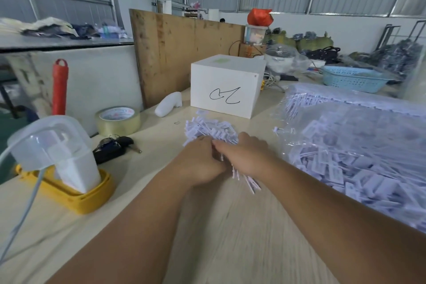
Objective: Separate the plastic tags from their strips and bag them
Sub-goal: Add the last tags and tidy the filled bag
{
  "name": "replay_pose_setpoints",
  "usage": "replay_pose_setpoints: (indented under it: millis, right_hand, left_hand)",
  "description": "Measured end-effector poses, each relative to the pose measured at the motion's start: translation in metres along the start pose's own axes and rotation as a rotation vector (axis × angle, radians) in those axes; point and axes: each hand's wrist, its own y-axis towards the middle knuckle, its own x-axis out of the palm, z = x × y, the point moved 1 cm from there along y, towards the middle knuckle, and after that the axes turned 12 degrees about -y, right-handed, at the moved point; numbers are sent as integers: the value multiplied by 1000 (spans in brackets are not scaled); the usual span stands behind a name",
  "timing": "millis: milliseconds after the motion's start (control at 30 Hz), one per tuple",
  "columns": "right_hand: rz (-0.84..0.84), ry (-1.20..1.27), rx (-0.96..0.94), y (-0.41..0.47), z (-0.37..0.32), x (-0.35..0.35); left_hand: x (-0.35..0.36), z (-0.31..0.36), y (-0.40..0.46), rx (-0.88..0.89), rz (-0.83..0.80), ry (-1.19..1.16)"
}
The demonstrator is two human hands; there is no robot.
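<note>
Both hands are working at one bundle of white plastic tags [211,130] in the middle of the wooden table [230,226]. Left hand [202,161] is curling its fingers round the near side of the bundle, and right hand [246,154] is clamping it from the other side, thumb reaching across to the left hand's knuckles. Tag ends are sticking out below the right hand, while the heads are fanning out beyond both hands. Just right of the right hand, clear plastic bags [357,145] full of more tags are lying heaped. Left of the left hand, black car keys [114,147] are resting near a yellow tray [92,200] holding a translucent container [53,145]. Further left and beyond, a roll of clear tape [118,121] is sitting. Past the bundle, a white box [227,86] with a black scribble is standing; far right of it, a blue basket [352,78] is sitting.
</note>
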Motion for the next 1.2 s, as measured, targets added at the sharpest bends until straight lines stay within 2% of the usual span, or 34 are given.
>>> replay_pose_setpoints:
  millis: [100,167,233,300,400,533,667,767,900,1033,1200]
  right_hand:
    - [40,23,32,6,1,-6]
    - [95,34,54,13,5,-11]
    - [114,-55,71,20,12,-14]
    - [38,-229,94,30,17,-15]
    - [-45,-298,76,40,23,-12]
    - [-122,-513,-50,36,24,-10]
    - [51,-654,-209,28,10,1]
    - [67,-699,-148,38,15,-7]
    - [-18,-749,-13,54,25,-19]
    - [-116,-710,-61,61,35,-12]
    - [-19,-710,-214,49,37,3]
  left_hand:
    - [2,7,-3,-9,-5,-158]
    - [5,8,-5,-63,92,-29]
    - [6,6,-7,-141,165,100]
    - [7,4,-8,-206,192,124]
    - [8,-1,-4,-252,189,171]
    - [13,-6,4,-199,81,297]
    - [15,-5,6,-186,131,230]
    - [16,-1,6,-128,158,139]
    - [15,3,1,-107,140,46]
    - [16,-1,6,-68,103,98]
    - [22,-6,7,-53,110,86]
